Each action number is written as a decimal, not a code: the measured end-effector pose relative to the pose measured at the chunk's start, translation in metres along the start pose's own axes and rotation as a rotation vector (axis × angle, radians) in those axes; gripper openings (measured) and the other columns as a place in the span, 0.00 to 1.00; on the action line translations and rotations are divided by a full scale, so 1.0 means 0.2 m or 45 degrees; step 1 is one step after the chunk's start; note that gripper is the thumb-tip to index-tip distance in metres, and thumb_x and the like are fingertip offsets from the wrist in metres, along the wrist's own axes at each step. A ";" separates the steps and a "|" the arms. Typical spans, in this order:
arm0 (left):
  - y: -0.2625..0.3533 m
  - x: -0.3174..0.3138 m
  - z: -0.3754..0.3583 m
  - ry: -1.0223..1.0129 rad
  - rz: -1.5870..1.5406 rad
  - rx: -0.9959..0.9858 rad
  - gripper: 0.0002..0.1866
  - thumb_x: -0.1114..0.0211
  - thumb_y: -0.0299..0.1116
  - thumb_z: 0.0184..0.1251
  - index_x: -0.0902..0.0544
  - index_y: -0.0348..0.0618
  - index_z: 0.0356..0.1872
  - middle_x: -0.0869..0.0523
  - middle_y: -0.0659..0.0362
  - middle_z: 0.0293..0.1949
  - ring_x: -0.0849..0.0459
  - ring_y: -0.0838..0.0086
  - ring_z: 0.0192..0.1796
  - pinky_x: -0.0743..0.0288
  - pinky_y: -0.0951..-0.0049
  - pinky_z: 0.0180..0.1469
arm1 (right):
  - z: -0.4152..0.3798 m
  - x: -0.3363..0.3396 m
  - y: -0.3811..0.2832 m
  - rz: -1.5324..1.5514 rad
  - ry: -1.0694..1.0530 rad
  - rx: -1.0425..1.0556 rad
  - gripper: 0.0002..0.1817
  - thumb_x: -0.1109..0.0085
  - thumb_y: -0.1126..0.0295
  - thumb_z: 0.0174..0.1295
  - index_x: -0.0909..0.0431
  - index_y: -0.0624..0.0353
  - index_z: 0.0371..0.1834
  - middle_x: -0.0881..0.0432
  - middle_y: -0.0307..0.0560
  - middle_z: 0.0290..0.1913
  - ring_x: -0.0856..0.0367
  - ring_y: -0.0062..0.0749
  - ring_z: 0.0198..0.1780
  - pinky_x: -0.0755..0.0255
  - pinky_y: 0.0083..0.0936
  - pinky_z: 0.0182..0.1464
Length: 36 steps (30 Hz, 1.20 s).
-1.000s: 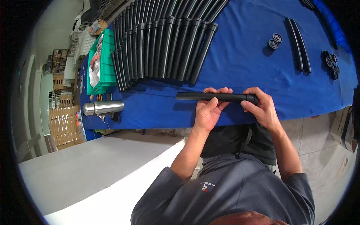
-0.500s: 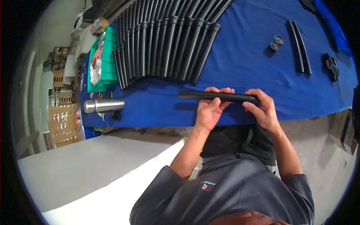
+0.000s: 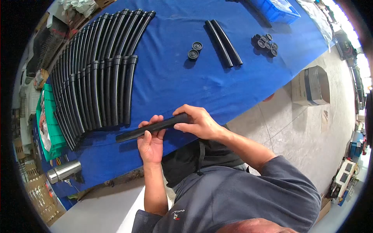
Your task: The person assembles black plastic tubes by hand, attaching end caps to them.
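A black tube is held near the front edge of the table, slightly tilted in view, its left end lower. My left hand supports it from below, thumb on the near side and fingertips showing along the far side. Around the tube's right end my right hand is closed, hiding most of that end. To the left lie rows of similar black tubes with wider collars at their far ends. Two round black caps sit beyond my hands, and two plain black tubes lie to their right.
A blue cloth covers the table. At the left stand a green crate with items inside and a steel flask. Several more caps and a blue bin are at the far right; a cardboard box is on the floor.
The view has turned to the right, so the table and tubes appear shifted left and tilted. Both hands keep the same hold on the black tube.
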<state>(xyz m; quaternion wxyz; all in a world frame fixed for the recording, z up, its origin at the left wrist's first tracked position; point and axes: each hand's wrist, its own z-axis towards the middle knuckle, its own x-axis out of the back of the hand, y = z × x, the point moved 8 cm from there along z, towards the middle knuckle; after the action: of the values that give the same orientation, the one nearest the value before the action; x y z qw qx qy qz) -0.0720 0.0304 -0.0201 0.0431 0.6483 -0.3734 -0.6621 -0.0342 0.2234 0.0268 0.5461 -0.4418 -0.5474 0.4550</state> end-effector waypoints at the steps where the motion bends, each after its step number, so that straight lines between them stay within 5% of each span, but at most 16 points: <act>1: 0.00 0.00 0.00 -0.018 0.023 0.014 0.17 0.33 0.28 0.75 0.21 0.41 0.62 0.18 0.41 0.66 0.25 0.47 0.74 0.24 0.46 0.73 | 0.00 0.01 -0.03 -0.052 0.092 0.165 0.24 0.23 0.65 0.61 0.21 0.63 0.55 0.17 0.50 0.40 0.18 0.29 0.37 0.25 0.30 0.36; 7: 0.00 0.00 0.00 0.026 -0.015 -0.003 0.17 0.32 0.26 0.73 0.22 0.42 0.60 0.17 0.39 0.62 0.21 0.47 0.70 0.20 0.47 0.70 | -0.01 -0.02 0.01 0.026 -0.072 -0.234 0.18 0.26 0.68 0.62 0.21 0.61 0.51 0.20 0.48 0.33 0.20 0.36 0.33 0.28 0.33 0.36; 10: 0.00 0.02 0.00 0.030 0.029 0.000 0.17 0.34 0.28 0.75 0.22 0.41 0.61 0.17 0.40 0.64 0.21 0.47 0.71 0.22 0.47 0.72 | -0.01 0.00 -0.05 -0.021 0.073 0.092 0.17 0.26 0.67 0.62 0.21 0.61 0.49 0.20 0.49 0.34 0.21 0.38 0.33 0.28 0.34 0.36; 25: 0.00 0.00 0.00 -0.015 0.046 -0.004 0.16 0.37 0.28 0.78 0.22 0.41 0.62 0.19 0.42 0.66 0.24 0.48 0.73 0.22 0.48 0.72 | -0.03 -0.01 -0.07 -0.129 0.162 0.275 0.19 0.26 0.66 0.62 0.20 0.62 0.51 0.19 0.50 0.35 0.19 0.36 0.33 0.28 0.34 0.35; 28: 0.00 0.03 -0.01 -0.065 -0.015 -0.013 0.17 0.37 0.28 0.78 0.23 0.40 0.63 0.19 0.42 0.66 0.24 0.48 0.73 0.22 0.48 0.72 | -0.03 -0.02 -0.04 0.153 0.164 0.160 0.21 0.24 0.64 0.61 0.20 0.62 0.52 0.17 0.50 0.39 0.18 0.33 0.36 0.26 0.34 0.36; 31: 0.00 0.03 0.00 -0.046 -0.025 -0.008 0.17 0.37 0.27 0.77 0.23 0.40 0.64 0.19 0.42 0.66 0.24 0.47 0.73 0.22 0.48 0.72 | -0.02 -0.05 0.05 0.094 -0.154 -0.315 0.25 0.23 0.62 0.60 0.21 0.62 0.55 0.16 0.49 0.41 0.18 0.30 0.37 0.26 0.33 0.36; 36: 0.00 0.01 0.00 -0.052 0.049 -0.008 0.18 0.35 0.27 0.76 0.23 0.40 0.64 0.18 0.40 0.65 0.23 0.47 0.72 0.21 0.47 0.71 | -0.02 -0.02 0.01 0.110 0.046 0.056 0.24 0.23 0.61 0.62 0.21 0.62 0.55 0.18 0.45 0.33 0.21 0.26 0.33 0.27 0.30 0.35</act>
<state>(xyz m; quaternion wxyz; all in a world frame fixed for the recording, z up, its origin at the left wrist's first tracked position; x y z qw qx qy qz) -0.0727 0.0298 -0.0211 0.0502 0.6273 -0.3844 -0.6755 -0.0309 0.2198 0.0242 0.5453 -0.4610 -0.5076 0.4821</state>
